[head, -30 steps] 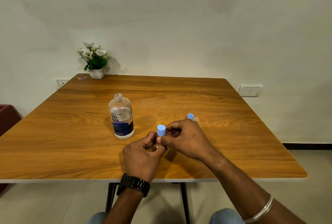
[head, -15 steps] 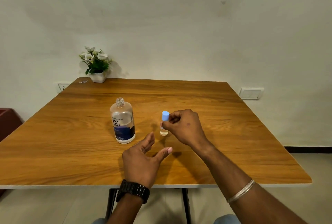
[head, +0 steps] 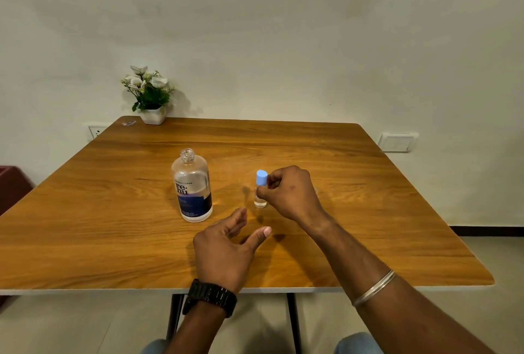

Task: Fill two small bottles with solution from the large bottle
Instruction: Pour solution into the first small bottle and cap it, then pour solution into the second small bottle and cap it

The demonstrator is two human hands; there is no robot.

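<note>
The large clear bottle (head: 193, 187) with a dark blue label stands uncapped on the wooden table (head: 113, 226), left of centre. To its right a small clear bottle (head: 260, 200) with a light blue cap (head: 261, 177) stands upright on the table. My right hand (head: 289, 193) pinches this small bottle near its cap and neck. My left hand (head: 226, 251) hovers just in front of it, fingers spread and holding nothing. The second small bottle is hidden behind my right hand; only a faint glassy edge (head: 315, 191) shows.
A small white pot of white flowers (head: 150, 95) stands at the table's back left corner, with a tiny clear scrap (head: 129, 123) beside it. Wall sockets (head: 397, 142) sit behind the table's right edge. A dark red object (head: 11, 186) is at the far left.
Both hands held the small bottle close to me a second ago. My right hand then carried it forward and stood it on the table, while my left hand let go and opened.
</note>
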